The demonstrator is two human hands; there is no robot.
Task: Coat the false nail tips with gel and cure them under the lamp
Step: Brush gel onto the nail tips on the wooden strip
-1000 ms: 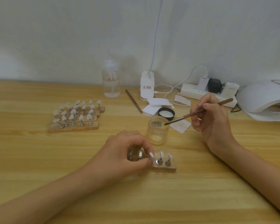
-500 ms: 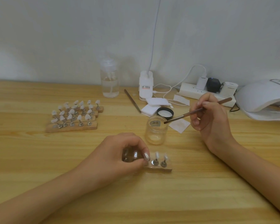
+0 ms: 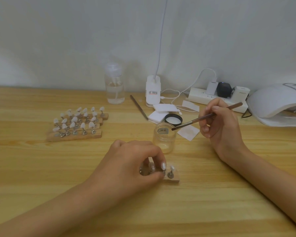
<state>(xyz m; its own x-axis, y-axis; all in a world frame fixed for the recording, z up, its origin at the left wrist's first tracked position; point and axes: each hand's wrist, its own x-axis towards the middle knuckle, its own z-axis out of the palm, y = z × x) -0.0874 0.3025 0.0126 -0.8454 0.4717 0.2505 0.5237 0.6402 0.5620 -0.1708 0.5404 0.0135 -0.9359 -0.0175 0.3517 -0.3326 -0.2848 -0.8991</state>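
Note:
My left hand (image 3: 135, 163) curls over a small wooden holder (image 3: 173, 179) near the table's middle, its fingertips pinching one of the nail tip stands; one uncovered nail tip (image 3: 171, 169) stands at the holder's right end. My right hand (image 3: 219, 124) grips a brown brush (image 3: 203, 118), whose bristle end rests at the rim of the open clear gel jar (image 3: 164, 139). The white curing lamp (image 3: 277, 103) sits at the far right with a holder inside it.
Several wooden holders with white nail tips (image 3: 77, 124) lie at the left. Behind the jar are its black lid (image 3: 173, 119), white pads (image 3: 161, 111), a second brush (image 3: 139, 107), a clear pump bottle (image 3: 114, 86), a white device with cable (image 3: 153, 91) and a power strip (image 3: 217, 96).
My left hand has shifted further right over the small holder, covering more of its tips. The brush tip stays at the jar rim.

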